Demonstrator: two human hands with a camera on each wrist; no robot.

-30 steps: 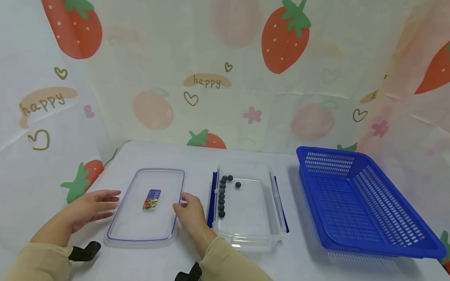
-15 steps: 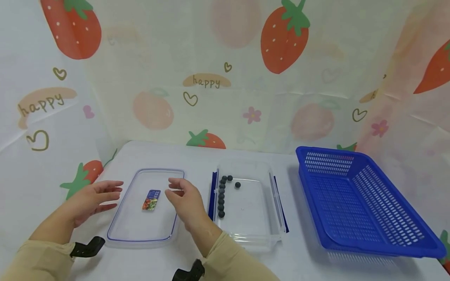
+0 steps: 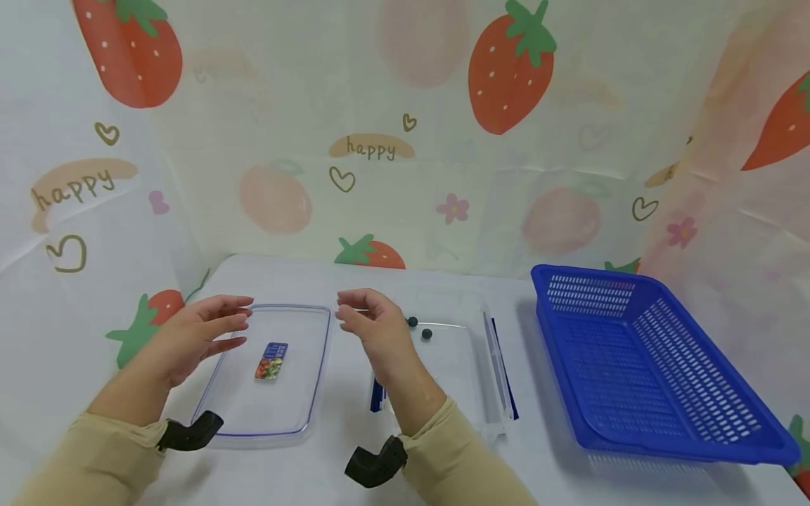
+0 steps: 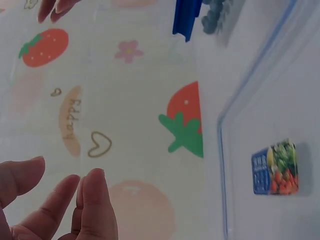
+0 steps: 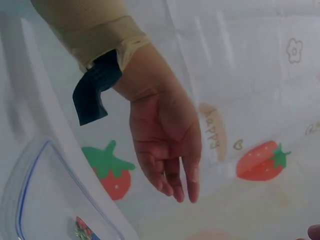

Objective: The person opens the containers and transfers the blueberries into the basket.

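Beige sleeves (image 3: 95, 460) at the near edge, a black wrist mount (image 3: 377, 464) at each cuff, and the white table (image 3: 332, 460) runs away beyond them. On the left lies the see-through lid (image 3: 272, 411), flat, its coloured label (image 3: 271, 360) facing up. Looks like light, fairly stiff plastic, probably slick across the middle, so I'd back a hold on the two long rims, left and right, with fingertips underneath. Over on the right, the big blue basket (image 3: 683, 453), slatted and likely light for its bulk; its rolled rim is the place to grab.

Between them, the see-through box (image 3: 455, 383), blue latches (image 3: 504, 365) down along its long sides. Stiff-walled, I'd judge, best taken by both long walls and carried level, because its contents could roll.

And the hands! Left hand (image 3: 193, 337) hangs over the lid's left rim, fingers loosely stretched, nothing in them. Right hand (image 3: 382, 330) hovers by the box's left wall, fingers slightly bent and apart, also holding nothing.

Past its wrist, dark balls (image 3: 427, 334) sit inside the box: small, round, maybe soft, so a gentle pinch for those. Farthest back, the strawberry-print backdrop (image 3: 221, 126).
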